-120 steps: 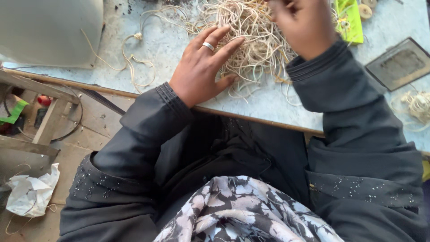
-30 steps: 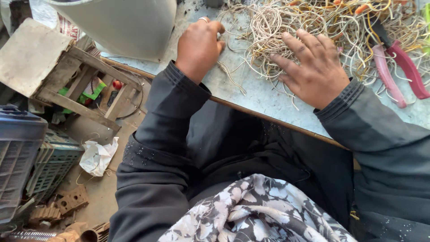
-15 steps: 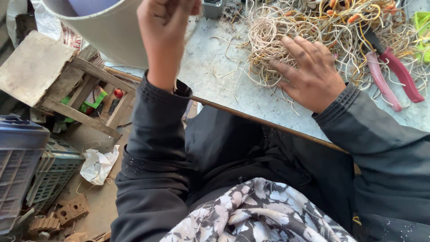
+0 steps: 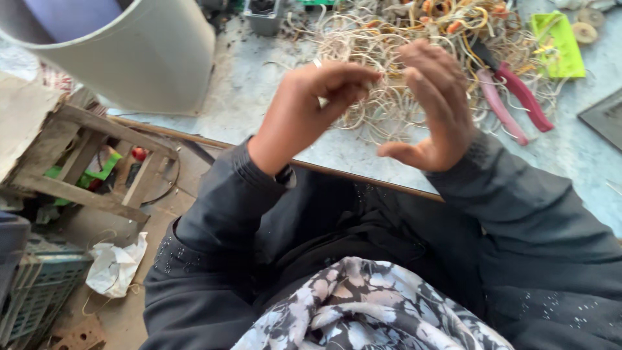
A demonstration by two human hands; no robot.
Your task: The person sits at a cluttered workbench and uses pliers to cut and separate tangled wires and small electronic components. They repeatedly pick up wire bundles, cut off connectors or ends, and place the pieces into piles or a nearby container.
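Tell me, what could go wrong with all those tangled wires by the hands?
The pale tangled wire pile could snag the left hand or right hand raised just above it. The pink-handled pliers lie half buried in it, so pulling strands might drag them toward the pale blue table edge.

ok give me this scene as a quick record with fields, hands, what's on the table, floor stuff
left hand: raised above the table, fingers pinched, ring on one finger; whether it grips a strand cannot be told
right hand: raised, open, palm facing left
table: pale, dusty
wire tangle: heaped beyond both hands
pliers: pink handles, right of tangle
bucket: grey, far left
wooden stool: on floor, left
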